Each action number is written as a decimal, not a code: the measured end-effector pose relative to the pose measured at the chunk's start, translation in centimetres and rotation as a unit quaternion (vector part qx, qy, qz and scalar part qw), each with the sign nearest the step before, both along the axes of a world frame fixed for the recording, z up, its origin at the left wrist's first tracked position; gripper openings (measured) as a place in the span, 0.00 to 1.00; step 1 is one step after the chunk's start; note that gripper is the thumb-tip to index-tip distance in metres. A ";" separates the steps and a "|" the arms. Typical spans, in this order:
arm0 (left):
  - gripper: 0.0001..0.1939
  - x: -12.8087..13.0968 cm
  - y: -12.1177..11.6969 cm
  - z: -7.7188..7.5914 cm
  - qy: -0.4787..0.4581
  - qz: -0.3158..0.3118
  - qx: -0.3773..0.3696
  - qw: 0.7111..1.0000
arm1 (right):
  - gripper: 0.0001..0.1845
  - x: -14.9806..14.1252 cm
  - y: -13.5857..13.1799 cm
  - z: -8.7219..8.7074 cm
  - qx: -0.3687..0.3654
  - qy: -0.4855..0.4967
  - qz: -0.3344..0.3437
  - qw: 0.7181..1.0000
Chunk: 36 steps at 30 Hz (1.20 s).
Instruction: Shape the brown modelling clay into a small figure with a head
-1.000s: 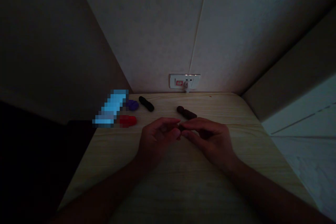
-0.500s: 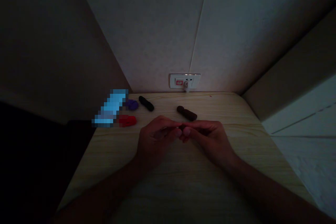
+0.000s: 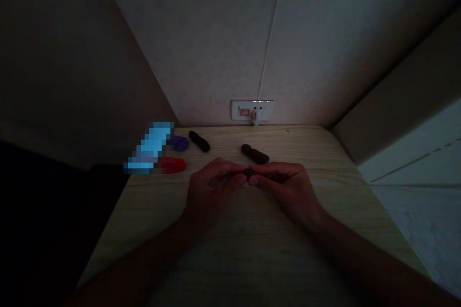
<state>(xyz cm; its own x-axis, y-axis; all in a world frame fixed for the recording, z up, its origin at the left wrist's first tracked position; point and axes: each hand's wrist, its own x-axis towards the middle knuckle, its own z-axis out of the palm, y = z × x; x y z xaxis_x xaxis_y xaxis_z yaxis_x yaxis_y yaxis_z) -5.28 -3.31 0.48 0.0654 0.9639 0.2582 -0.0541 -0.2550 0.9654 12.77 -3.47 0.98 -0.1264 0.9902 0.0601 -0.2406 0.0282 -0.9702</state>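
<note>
Between my two hands is a small dark brown piece of modelling clay (image 3: 248, 172), mostly covered by fingertips. My left hand (image 3: 212, 187) pinches it from one side with thumb and fingers. On the other side my right hand (image 3: 288, 184) pinches it too, so both sets of fingertips nearly meet above the table. Just beyond the fingers lies a brown stick of modelling clay (image 3: 256, 154), narrowed near its left end. Dim light hides the exact shape of the held piece.
On the wooden table (image 3: 245, 249) lie a black stick of clay (image 3: 199, 141), a purple lump (image 3: 180, 143) and a red piece (image 3: 176, 165). A pixelated bright slab (image 3: 149, 148) sits at the left edge. Behind, the wall holds a socket plate (image 3: 252, 110) with a plug.
The fingers have shifted slightly around the small piece, and the reddish fingertips below it no longer show. The whole view has moved slightly; the things on the table lie as before.
</note>
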 end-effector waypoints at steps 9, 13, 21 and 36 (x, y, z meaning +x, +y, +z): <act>0.08 -0.1 -0.3 -0.3 0.037 0.019 0.046 0.998 | 0.10 0.2 0.1 -0.2 0.003 -0.017 -0.012 1.000; 0.09 -0.1 -0.3 -0.2 0.036 0.025 0.037 0.998 | 0.09 0.2 0.0 0.0 0.048 -0.049 -0.039 0.997; 0.11 -0.2 -0.2 -0.5 0.056 0.038 0.087 0.994 | 0.09 0.1 0.0 0.1 0.018 -0.006 0.010 1.000; 0.11 -0.2 -0.1 -0.2 0.060 0.037 0.102 0.992 | 0.12 -0.2 -0.2 0.0 0.022 -0.007 -0.016 1.000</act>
